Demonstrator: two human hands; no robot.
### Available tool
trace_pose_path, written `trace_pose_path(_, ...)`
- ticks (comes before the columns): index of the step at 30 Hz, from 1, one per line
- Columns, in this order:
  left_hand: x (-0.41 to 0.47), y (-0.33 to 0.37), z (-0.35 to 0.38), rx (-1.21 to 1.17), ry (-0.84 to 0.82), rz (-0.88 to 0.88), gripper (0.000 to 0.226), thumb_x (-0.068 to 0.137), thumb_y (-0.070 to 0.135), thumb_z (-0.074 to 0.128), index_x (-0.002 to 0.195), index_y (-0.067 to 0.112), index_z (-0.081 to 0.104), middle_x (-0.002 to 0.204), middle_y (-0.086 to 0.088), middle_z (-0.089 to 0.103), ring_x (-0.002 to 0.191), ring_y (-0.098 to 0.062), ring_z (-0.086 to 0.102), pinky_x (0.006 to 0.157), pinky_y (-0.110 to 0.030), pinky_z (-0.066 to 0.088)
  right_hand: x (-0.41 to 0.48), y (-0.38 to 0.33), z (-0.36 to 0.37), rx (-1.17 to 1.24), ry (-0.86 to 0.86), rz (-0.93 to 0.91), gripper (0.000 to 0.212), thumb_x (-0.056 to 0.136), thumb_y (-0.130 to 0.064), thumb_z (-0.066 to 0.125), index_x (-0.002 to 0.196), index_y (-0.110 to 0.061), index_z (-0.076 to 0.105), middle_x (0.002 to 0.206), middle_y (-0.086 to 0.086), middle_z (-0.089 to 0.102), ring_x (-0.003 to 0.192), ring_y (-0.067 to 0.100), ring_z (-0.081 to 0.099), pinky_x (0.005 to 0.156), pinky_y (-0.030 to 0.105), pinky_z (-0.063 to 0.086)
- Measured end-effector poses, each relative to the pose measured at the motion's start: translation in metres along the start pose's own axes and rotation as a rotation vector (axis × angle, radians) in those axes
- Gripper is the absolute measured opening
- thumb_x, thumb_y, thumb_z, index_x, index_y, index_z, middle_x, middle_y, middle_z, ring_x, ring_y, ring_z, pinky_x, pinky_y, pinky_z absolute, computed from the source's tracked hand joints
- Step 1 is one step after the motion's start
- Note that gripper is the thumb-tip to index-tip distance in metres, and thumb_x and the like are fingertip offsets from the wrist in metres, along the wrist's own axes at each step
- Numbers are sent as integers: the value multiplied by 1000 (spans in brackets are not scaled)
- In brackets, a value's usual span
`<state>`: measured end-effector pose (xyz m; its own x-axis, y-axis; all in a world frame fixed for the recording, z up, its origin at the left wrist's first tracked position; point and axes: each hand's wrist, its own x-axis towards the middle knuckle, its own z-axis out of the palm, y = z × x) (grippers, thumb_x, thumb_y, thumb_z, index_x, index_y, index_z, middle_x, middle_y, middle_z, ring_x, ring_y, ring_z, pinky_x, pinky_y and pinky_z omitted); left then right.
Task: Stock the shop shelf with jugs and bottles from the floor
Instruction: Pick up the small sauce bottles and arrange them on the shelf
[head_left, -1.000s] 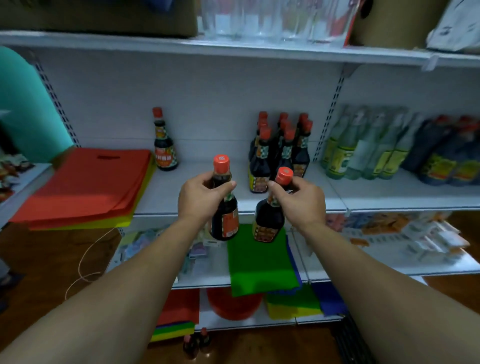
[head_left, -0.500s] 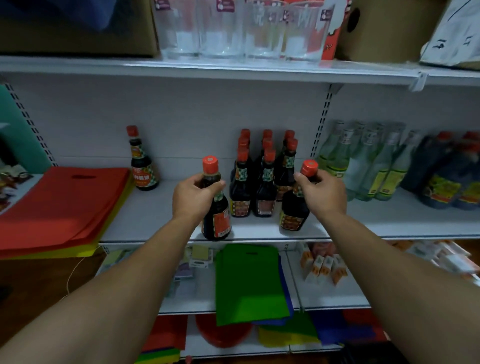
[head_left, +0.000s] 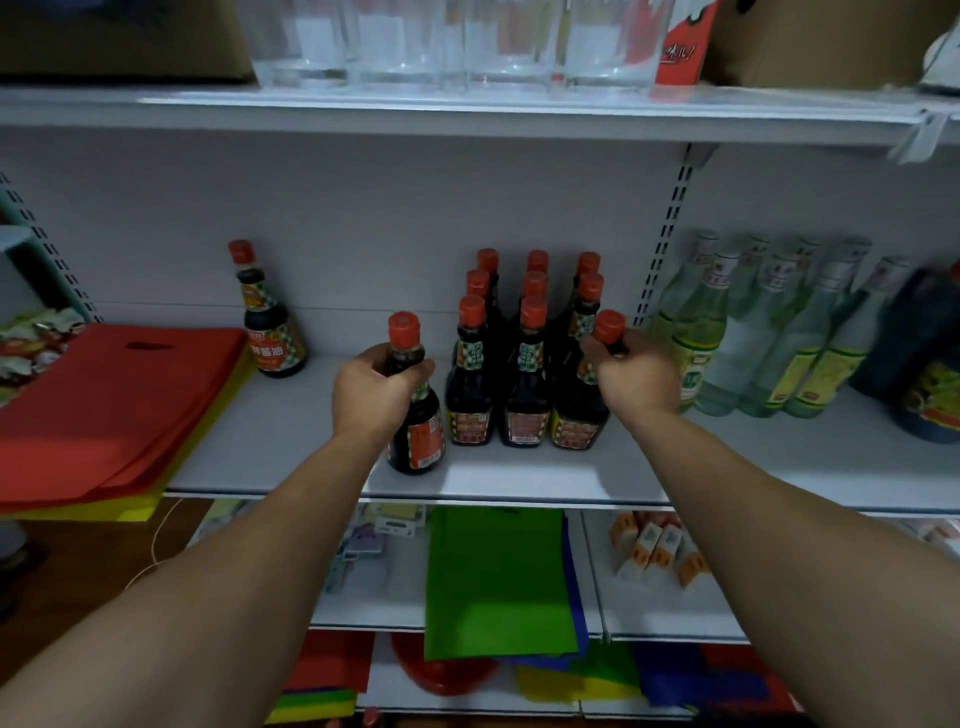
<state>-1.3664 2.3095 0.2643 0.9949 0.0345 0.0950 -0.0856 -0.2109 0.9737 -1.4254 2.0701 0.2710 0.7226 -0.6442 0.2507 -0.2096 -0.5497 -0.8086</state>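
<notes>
Shelf (head_left: 291, 431) first: wide white deck, bare room on its left half. Red bags (head_left: 104, 405) stacked far left. Pale bottles (head_left: 753, 338) and a dark jug (head_left: 924, 358) on the right, already up. Centre: sauce pack (head_left: 524, 374), three rows deep, red caps, standing tidy. Lone bottle (head_left: 270, 332) by the back wall, well apart.

Now the action. L bottle (head_left: 418, 431) is just beside the pack's left, near the front edge, base at or v. near the deck. Left grip (head_left: 374, 395) is wrapped round its neck & shoulder. R bottle (head_left: 579, 421) is tilted, slotting in at the pack's front right. Right grip (head_left: 636, 379) pinches it under the cap. Neither let go yet.

My read: well along, two more abt to land. Floor's mostly out of shot, so can't tell how many remain.
</notes>
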Motion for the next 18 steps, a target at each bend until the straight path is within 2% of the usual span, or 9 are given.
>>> trace_pose_path(3, 3, -1, 4, -18, -3, -14, 17, 79, 20, 76, 92, 24, 68, 90, 2, 69, 89, -19, 65, 83, -32, 50, 6, -1, 2, -8, -30, -23, 32, 91, -37, 61, 91, -5, 68, 89, 14, 68, 87, 33, 61, 65, 29, 33)
trace_pose_path(6, 7, -1, 7, -17, -17, -23, 17, 80, 20, 76, 94, 22, 69, 92, 1, 69, 88, -18, 65, 80, -29, 48, 10, -2, 4, -33, -76, -22, 32, 93, -40, 57, 95, -9, 67, 95, 12, 68, 91, 33, 61, 71, 33, 43)
trace_pose_path(8, 10, -2, 9, -32, -23, -32, 18, 79, 20, 75, 97, 22, 70, 95, 0, 71, 92, -19, 66, 83, -32, 51, 13, -3, 5, -62, -92, -20, 33, 94, -42, 54, 98, -12, 66, 99, 11, 68, 94, 33, 61, 78, 36, 47)
trace_pose_path(11, 12, -5, 10, -61, -19, -50, 22, 80, 21, 75, 101, 22, 71, 99, 0, 72, 95, -20, 67, 88, -34, 52, 17, -2, 8, -70, -116, -11, 35, 94, -45, 53, 102, -14, 65, 102, 10, 68, 97, 33, 62, 79, 36, 47)
trace_pose_path(15, 13, -8, 10, -64, -33, -33, 20, 80, 22, 75, 98, 27, 69, 99, 2, 72, 96, -20, 67, 92, -39, 52, 13, 7, 11, -41, -160, 16, 32, 90, -43, 58, 111, -20, 61, 111, 8, 68, 102, 33, 62, 88, 42, 50)
trace_pose_path(18, 13, -10, 10, -47, -38, -27, 22, 80, 23, 75, 101, 27, 69, 102, 1, 72, 97, -20, 67, 93, -40, 52, 6, 19, 11, -100, -219, 60, 39, 90, -36, 64, 118, -10, 62, 121, 13, 65, 109, 35, 60, 89, 38, 50)
